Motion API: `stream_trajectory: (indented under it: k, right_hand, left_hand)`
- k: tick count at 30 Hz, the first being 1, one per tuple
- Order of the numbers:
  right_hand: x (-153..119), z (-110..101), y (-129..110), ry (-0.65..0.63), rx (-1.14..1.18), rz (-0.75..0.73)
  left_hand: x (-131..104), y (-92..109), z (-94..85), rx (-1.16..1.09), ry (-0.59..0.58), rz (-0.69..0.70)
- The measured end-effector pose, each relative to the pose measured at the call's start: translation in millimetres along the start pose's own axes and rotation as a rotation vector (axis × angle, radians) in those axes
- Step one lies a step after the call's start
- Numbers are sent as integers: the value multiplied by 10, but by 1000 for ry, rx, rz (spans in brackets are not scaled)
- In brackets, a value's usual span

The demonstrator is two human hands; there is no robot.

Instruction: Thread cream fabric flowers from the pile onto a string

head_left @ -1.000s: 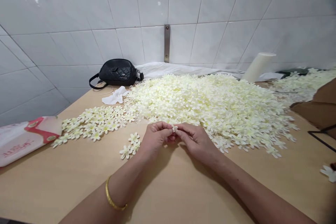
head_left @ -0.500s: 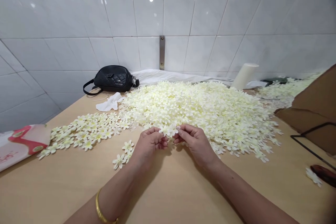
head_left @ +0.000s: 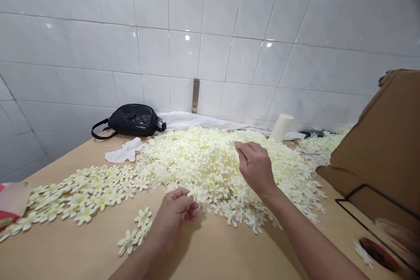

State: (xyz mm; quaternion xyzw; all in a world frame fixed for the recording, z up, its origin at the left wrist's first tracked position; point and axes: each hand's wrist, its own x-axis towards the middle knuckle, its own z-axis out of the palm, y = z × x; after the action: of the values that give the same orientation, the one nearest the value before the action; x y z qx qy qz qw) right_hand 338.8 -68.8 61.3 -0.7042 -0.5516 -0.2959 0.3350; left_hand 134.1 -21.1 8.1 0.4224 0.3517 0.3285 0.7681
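Note:
A large heap of pale yellow-white artificial flowers (head_left: 210, 166) lies on the wooden table (head_left: 226, 253). My left hand (head_left: 179, 210) is at the heap's near edge, thumb and fingers pinched on a white flower (head_left: 196, 193). Over the middle of the heap, apart from the left, is my right hand (head_left: 256, 166). Its thumb and fingertips are pressed together; what they hold, if anything, is too small to name. A few loose flowers (head_left: 128, 241) lie beside my left forearm, and a flat spread of more flowers (head_left: 95, 190) reaches out to the left.
Behind the heap are a black quilted bag (head_left: 133, 120), a crumpled white tissue (head_left: 124, 151) and a white cylinder (head_left: 282, 127), near the tiled wall (head_left: 183, 57). On the right stand a brown cardboard piece (head_left: 377, 153) and a black wire frame (head_left: 357, 214). A red-and-white package (head_left: 15, 203) lies far left.
My right hand has left the flower between both hands and moved up and right over the heap. My left hand stays pinched on a flower. The camera's view has shifted up and right.

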Motion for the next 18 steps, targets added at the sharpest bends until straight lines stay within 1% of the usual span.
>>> stream_trajectory:
  k: [2,5,7,9,13,16,18]
  right_hand:
    - [59,133,37,-66,-104,-35]
    - [39,333,-38,-125,-102,-100]
    - [-4,414,-115,-145,-85,-137]
    - [-38,444,-155,-148,-69,-146]
    - [-50,386,-75,-109,-47,-83]
    - [-71,260,-10,-65,-22,-18]
    - [-134,150,-48,-40,65,21]
  left_hand:
    - [13,-11,-6,2,3,-2]
    - [17,-13,3,-13,25,-8]
    - [14,-10,15,-21,35,-3]
    - [9,-7,24,-21,30,5]
    - [-2,-4,29,-11,28,-5]
    - [-15,-4,25,5,3,2]
    - [-28,-7,22,-2,-13,13]
